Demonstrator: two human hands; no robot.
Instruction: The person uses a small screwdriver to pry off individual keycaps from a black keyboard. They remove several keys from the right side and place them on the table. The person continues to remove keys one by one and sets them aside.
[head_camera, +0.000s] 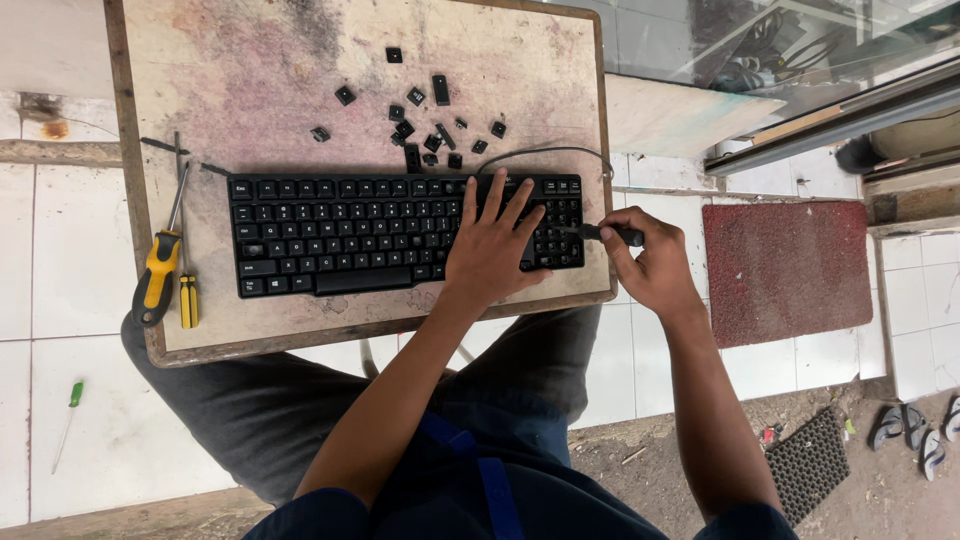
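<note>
- A black keyboard (400, 235) was laid flat on a worn, stained wooden board (270, 70) that rested across the lap of a seated person.
- The left hand (490, 250) was pressed palm-down on the right part of the keyboard, fingers spread and nothing grasped.
- A dark-handled tool (610, 234) was clenched in the right hand (650, 265) just beside the keyboard's right end, its tip set against the edge of the number keys.
- Loose black keycaps (420, 120) were scattered on the board just behind the keyboard, near its cable (560, 152).
- A yellow-and-black screwdriver (160, 270) and a smaller yellow one (187, 295) were left side by side on the board's left edge, well apart from both hands.
- A green-handled screwdriver (68, 420) was seen on the white tiled floor (60, 300) to the left.
- A red mat (785, 265) was spread on the floor to the right, with a dark perforated mat (808, 462) and sandals (915, 430) lower down on bare ground.
</note>
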